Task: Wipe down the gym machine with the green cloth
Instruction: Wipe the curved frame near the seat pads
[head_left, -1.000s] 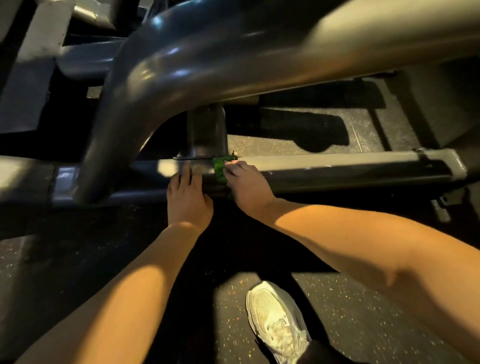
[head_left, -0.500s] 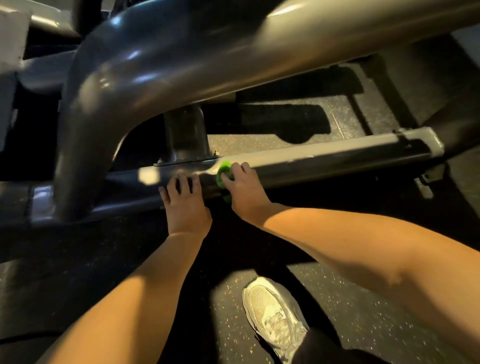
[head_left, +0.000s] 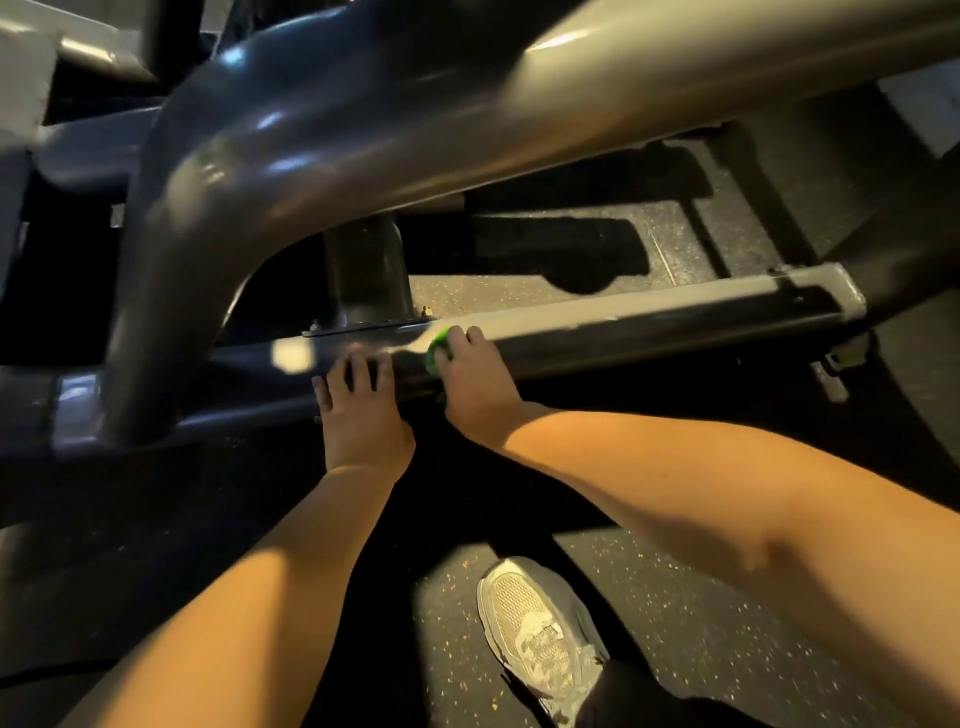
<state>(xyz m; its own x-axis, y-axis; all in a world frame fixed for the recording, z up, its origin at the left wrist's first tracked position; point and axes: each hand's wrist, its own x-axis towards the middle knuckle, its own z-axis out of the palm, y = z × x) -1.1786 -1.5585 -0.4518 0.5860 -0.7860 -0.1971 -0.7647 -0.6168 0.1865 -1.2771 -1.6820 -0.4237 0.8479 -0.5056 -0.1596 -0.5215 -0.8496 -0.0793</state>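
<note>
Low rail (head_left: 649, 327) of gym machine (head_left: 363, 130): green cloth (head_left: 435, 349) lies on the rail's top front edge, mostly covered. Right hand (head_left: 480, 387) has its fingers curled over the cloth, pressing it to the rail; only the cloth's left edge shows. Left hand (head_left: 358, 415) lies flat on the rail just left of the cloth, fingers spread, holding nothing.

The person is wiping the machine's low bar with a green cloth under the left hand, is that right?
Not quite: the green cloth is under the right hand, not the left. The head view shows it on the low bar, with the left hand resting bare beside it.
</note>
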